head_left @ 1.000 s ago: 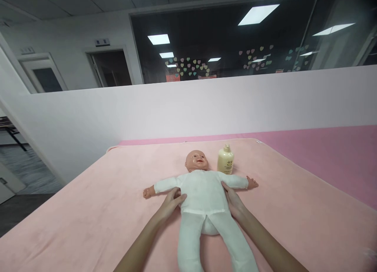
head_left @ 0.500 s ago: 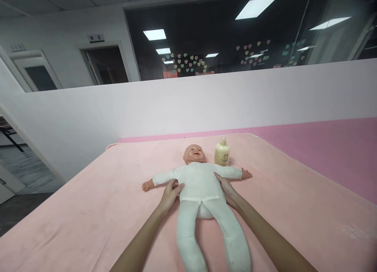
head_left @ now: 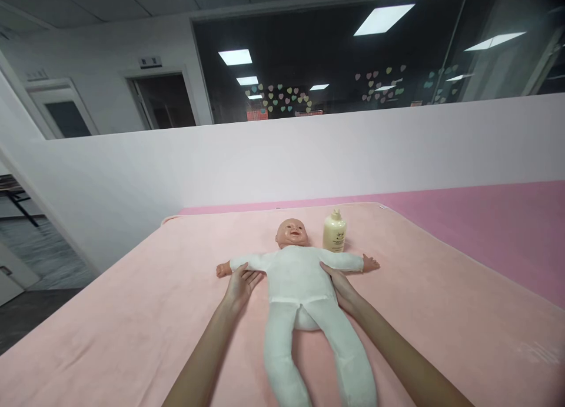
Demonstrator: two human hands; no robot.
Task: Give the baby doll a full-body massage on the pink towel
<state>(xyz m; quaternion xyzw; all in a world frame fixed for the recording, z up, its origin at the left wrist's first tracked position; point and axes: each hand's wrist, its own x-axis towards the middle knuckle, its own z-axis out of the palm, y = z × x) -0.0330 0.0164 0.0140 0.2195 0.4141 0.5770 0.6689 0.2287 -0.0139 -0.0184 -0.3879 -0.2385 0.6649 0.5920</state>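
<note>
A baby doll (head_left: 300,277) with a white cloth body lies on its back on a pink blanket (head_left: 176,313), head away from me, arms stretched sideways. My left hand (head_left: 242,282) is palm up with its fingers apart, just below the doll's arm on the left, the thumb touching the sleeve. My right hand (head_left: 342,286) rests against the doll's side on the right, thumb on the torso; its other fingers are hidden beside or under the body. A pale yellow bottle (head_left: 334,233) stands behind the doll's arm on the right.
A low white partition (head_left: 309,160) runs behind the blanket, with a pink surface (head_left: 507,224) along its foot to the right. Beyond it is a dark window with heart stickers. A white panel edge and grey floor (head_left: 53,260) are at the left.
My left hand has moved left, off the doll's side to its arm, and its fingers have opened. That doll arm is slightly raised towards the head. My right hand has barely moved.
</note>
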